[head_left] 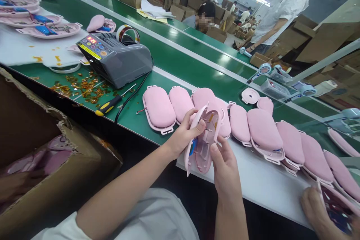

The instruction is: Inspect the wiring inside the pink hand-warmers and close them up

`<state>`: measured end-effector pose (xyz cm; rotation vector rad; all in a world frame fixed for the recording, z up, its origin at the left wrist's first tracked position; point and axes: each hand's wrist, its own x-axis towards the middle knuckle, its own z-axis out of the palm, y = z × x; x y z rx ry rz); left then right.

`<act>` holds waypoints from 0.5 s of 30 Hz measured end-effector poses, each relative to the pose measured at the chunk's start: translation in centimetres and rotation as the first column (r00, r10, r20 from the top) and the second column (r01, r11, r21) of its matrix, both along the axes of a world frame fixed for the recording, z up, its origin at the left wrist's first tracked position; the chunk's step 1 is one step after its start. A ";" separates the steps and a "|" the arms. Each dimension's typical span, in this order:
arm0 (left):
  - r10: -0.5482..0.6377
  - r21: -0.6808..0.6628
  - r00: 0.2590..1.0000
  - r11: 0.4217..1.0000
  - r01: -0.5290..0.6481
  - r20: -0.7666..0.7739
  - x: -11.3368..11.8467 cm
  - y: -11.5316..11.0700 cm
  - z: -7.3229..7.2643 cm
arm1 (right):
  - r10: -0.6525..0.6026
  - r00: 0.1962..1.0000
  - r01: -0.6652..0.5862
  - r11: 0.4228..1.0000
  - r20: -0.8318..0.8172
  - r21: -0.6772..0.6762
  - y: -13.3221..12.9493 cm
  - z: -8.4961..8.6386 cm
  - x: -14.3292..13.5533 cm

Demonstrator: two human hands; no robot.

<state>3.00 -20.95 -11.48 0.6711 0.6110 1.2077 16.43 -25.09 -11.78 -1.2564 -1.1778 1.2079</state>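
Both hands clasp one pink shell pair: left hand (184,135), right hand (223,165), pink shell halves (203,138); loose halves may slip, pinching wires; finished shells (159,108) at ten o'clock.

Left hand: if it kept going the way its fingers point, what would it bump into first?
The left hand already touches the open pink shell it holds. Past that, probably the pink shell lying on the bench, though depth is unclear.

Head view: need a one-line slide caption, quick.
Left hand and right hand hold an open pink shell above a row of pink shells on the green bench.
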 end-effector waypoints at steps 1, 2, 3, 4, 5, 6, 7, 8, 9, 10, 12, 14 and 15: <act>0.000 -0.002 1.000 1.000 0.000 0.026 0.1 -0.1 -0.1 | 0.009 1.000 -0.010 1.000 0.026 0.028 0.0 0.0 -0.1; -0.005 0.003 0.999 1.000 0.005 0.050 0.2 -0.2 -0.2 | 0.010 0.998 -0.013 0.999 0.058 0.051 0.0 0.0 -0.2; -0.012 0.011 0.998 1.000 0.012 0.062 0.4 -0.3 -0.3 | 0.003 0.996 -0.009 0.998 0.093 0.069 0.0 0.0 -0.3; -0.013 0.019 0.998 1.000 0.011 0.054 0.5 -0.4 -0.3 | -0.007 0.991 -0.003 0.997 0.130 0.083 -0.1 0.0 -0.5; 0.003 0.025 1.000 1.000 -0.004 0.026 0.6 -0.6 -0.2 | -0.019 0.985 0.003 0.996 0.169 0.093 -0.3 0.1 -0.6; 0.027 0.028 1.000 0.999 -0.027 -0.010 0.7 -0.7 -0.1 | -0.027 0.977 0.006 0.995 0.210 0.100 -0.5 0.1 -0.8; 0.044 0.027 0.998 0.999 -0.042 -0.043 0.7 -0.8 0.0 | -0.030 0.968 0.004 0.994 0.248 0.108 -0.8 0.1 -1.0; 0.037 0.019 0.997 0.999 -0.036 -0.067 0.7 -0.9 0.2 | -0.027 0.960 -0.007 0.993 0.278 0.121 -1.0 0.0 -1.1; 0.009 0.006 0.996 1.000 -0.009 -0.084 0.6 -0.9 0.4 | -0.018 0.955 -0.025 0.990 0.298 0.138 -1.2 -0.2 -1.3; -0.031 -0.012 0.996 0.999 0.030 -0.089 0.5 -0.9 0.6 | -0.015 0.952 -0.035 0.987 0.304 0.159 -1.3 -0.6 -1.4; -0.085 -0.045 0.992 0.996 0.081 -0.088 0.2 -0.9 1.0 | -0.039 0.963 -0.021 0.975 0.268 0.220 -1.3 -1.5 -1.6; -0.048 -0.023 0.994 0.999 0.046 -0.099 0.0 -1.3 1.2 | -0.111 0.981 0.066 0.963 0.162 0.260 -0.7 -2.6 -1.6; -0.016 0.020 0.991 1.000 0.019 -0.136 0.0 -1.6 1.3 | -0.159 0.983 0.130 0.955 0.088 0.266 -0.2 -3.0 -1.6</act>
